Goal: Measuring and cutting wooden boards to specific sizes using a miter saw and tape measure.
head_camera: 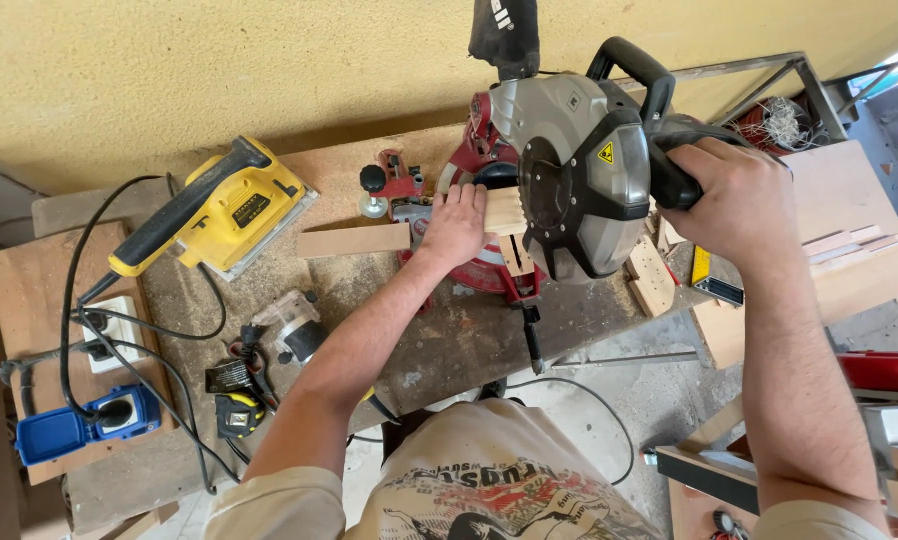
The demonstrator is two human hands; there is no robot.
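A grey and red mitre saw (569,170) stands on the workbench against the yellow wall. My right hand (734,195) is wrapped around its black handle at the right. A long wooden strip (354,241) lies across the saw's bed, running out to the left. My left hand (456,225) presses flat on that strip just left of the blade guard. The blade itself is hidden behind the guard.
A yellow sander (219,205) sits at the left with its cable running to a white socket block (119,330) and a blue plug box (89,420). A small router (289,330) and tape measure (237,412) lie near the front. Cut wood blocks (652,275) and boards (849,245) are at the right.
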